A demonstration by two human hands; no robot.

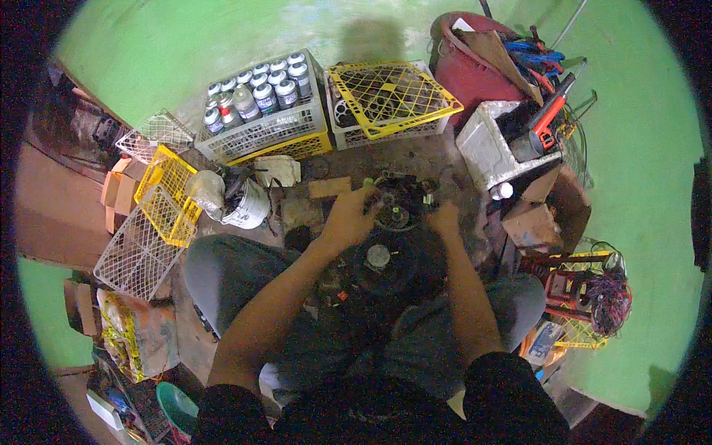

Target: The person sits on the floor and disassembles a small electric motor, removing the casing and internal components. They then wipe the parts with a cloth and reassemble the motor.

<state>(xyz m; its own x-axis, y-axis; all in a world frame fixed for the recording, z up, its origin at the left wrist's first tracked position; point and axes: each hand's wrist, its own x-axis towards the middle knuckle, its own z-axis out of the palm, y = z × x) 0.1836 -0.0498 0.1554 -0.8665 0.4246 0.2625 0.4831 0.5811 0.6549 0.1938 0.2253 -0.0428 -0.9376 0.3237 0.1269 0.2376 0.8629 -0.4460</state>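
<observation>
Between my knees is a dark, round machine part [399, 216] with a metallic ring and hub in its middle; its exact kind is too dim to make out. My left hand [354, 213] grips its left edge with bent fingers. At the right side of the part, my right hand [443, 219] is closed, its fingertips beside a small pale piece [428, 199]; what it pinches is hidden. Nearer to me, a pale round disc [377, 256] sits in the middle of a larger dark round body [389, 278]. A flat tan piece [330, 188] lies beyond my left hand.
Ahead stand a grey crate [259, 130] of spray cans and a crate under a yellow lattice [397, 96]. A white bucket [248, 208] and yellow crate [167, 196] are left. On the right are a red tub [471, 70], foam box [482, 148] and cardboard box [534, 222].
</observation>
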